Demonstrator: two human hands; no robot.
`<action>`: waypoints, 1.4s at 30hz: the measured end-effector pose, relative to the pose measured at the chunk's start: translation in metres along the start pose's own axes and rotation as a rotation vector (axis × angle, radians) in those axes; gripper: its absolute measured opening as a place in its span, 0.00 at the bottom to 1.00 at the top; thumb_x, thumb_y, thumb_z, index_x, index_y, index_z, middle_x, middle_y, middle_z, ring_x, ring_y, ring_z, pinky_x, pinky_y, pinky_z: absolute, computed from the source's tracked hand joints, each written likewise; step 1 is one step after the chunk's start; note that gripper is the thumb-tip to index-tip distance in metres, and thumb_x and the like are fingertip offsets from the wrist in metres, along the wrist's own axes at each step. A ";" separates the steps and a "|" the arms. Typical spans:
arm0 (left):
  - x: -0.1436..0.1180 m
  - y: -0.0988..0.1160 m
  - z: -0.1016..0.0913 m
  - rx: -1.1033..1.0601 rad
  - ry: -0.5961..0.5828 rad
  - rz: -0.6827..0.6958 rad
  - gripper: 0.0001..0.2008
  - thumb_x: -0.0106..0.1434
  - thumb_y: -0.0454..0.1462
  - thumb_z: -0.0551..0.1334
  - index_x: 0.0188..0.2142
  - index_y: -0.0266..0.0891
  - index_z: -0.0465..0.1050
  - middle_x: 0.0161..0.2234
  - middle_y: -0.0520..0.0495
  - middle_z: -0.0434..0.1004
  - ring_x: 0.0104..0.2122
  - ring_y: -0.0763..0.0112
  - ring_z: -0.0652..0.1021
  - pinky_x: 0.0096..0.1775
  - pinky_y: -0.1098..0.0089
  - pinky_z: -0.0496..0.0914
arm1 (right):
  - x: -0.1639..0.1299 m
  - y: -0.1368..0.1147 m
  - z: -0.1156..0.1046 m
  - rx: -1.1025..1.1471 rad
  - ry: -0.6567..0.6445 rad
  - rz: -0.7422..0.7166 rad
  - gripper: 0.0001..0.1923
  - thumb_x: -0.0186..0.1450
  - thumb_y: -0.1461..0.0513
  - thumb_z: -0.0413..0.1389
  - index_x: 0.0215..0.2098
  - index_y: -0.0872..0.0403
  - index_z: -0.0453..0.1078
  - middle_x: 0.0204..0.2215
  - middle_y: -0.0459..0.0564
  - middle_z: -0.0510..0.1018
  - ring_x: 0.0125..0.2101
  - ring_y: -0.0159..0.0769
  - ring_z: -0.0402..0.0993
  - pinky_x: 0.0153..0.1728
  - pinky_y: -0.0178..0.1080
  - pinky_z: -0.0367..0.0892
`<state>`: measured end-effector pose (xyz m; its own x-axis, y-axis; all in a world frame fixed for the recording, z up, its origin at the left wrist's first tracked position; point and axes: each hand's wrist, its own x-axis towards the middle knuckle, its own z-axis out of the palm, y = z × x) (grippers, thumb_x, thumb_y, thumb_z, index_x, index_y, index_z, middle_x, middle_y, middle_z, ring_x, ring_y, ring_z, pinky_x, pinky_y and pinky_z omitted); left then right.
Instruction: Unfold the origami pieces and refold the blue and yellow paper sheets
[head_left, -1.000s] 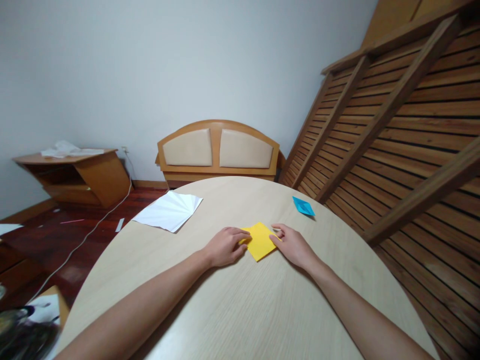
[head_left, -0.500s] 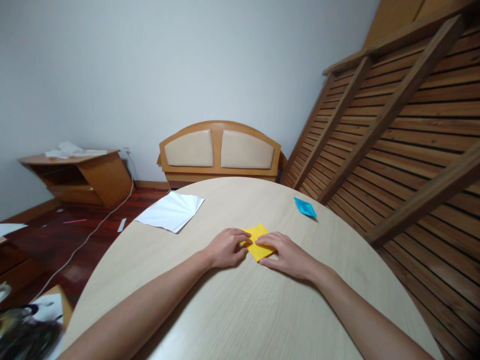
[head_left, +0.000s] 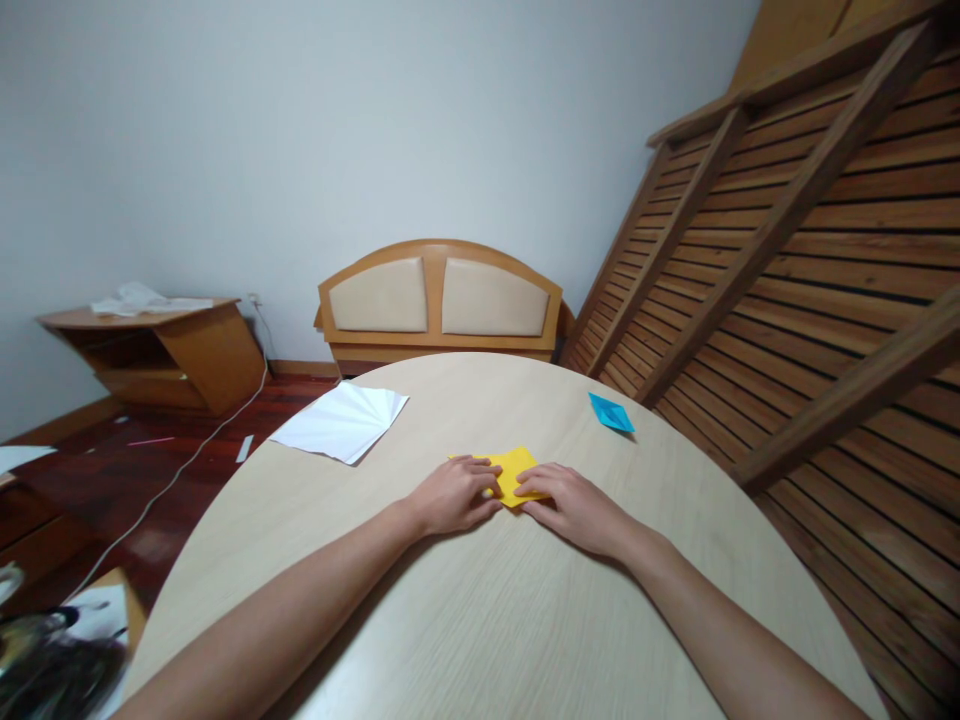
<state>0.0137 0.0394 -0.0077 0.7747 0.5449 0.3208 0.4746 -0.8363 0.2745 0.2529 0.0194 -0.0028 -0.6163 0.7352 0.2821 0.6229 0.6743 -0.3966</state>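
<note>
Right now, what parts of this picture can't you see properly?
1. Yellow paper, head view: its near part is hidden under the left hand and right hand, so the fold cannot be made out.
2. Blue paper, head view: too small to tell its shape.
3. Dark clutter, head view: cut off by the frame's bottom-left corner and blurred.

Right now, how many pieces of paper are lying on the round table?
3. A yellow paper lies under both hands at the middle, a white sheet at the far left edge, and a small blue folded paper at the far right. None seems hidden.
</note>
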 end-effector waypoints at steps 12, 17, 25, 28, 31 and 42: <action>0.000 0.005 0.001 -0.038 -0.002 -0.100 0.12 0.68 0.44 0.58 0.41 0.42 0.75 0.44 0.43 0.80 0.46 0.62 0.79 0.49 0.66 0.71 | 0.001 0.000 0.001 0.006 0.008 0.034 0.09 0.68 0.60 0.54 0.42 0.49 0.76 0.43 0.51 0.80 0.45 0.41 0.74 0.48 0.43 0.67; 0.001 0.004 0.006 0.009 0.025 -0.171 0.12 0.69 0.44 0.56 0.44 0.42 0.75 0.42 0.43 0.80 0.42 0.61 0.79 0.44 0.65 0.72 | 0.000 0.006 -0.005 0.045 -0.003 0.063 0.09 0.69 0.60 0.53 0.40 0.51 0.75 0.39 0.51 0.80 0.40 0.40 0.74 0.44 0.41 0.67; 0.003 0.006 0.009 -0.012 0.061 -0.245 0.07 0.66 0.39 0.59 0.40 0.40 0.74 0.38 0.44 0.79 0.41 0.62 0.77 0.43 0.65 0.71 | -0.002 0.020 -0.006 0.006 0.048 0.114 0.10 0.69 0.58 0.53 0.34 0.53 0.73 0.34 0.51 0.77 0.38 0.39 0.72 0.42 0.41 0.66; 0.002 0.005 0.011 -0.016 0.076 -0.304 0.12 0.64 0.40 0.61 0.46 0.40 0.70 0.40 0.43 0.78 0.40 0.61 0.77 0.42 0.64 0.72 | 0.000 0.019 -0.001 -0.047 0.080 0.139 0.10 0.69 0.59 0.53 0.32 0.53 0.71 0.33 0.51 0.76 0.37 0.40 0.71 0.41 0.41 0.65; 0.000 0.004 0.012 -0.028 0.097 -0.245 0.20 0.65 0.39 0.60 0.56 0.41 0.64 0.49 0.41 0.75 0.46 0.60 0.76 0.47 0.62 0.72 | 0.001 0.017 0.004 -0.077 0.120 0.161 0.08 0.69 0.60 0.53 0.32 0.52 0.71 0.33 0.50 0.76 0.38 0.40 0.71 0.41 0.42 0.65; 0.001 0.006 0.006 0.089 0.017 -0.102 0.13 0.71 0.39 0.54 0.46 0.44 0.77 0.53 0.45 0.75 0.49 0.60 0.75 0.49 0.60 0.72 | 0.003 0.011 0.006 -0.155 0.122 0.172 0.08 0.69 0.61 0.52 0.40 0.53 0.73 0.39 0.53 0.78 0.44 0.43 0.71 0.47 0.46 0.66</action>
<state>0.0201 0.0345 -0.0109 0.7134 0.6281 0.3109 0.5866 -0.7778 0.2254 0.2552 0.0288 -0.0119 -0.4382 0.8363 0.3295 0.7855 0.5345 -0.3119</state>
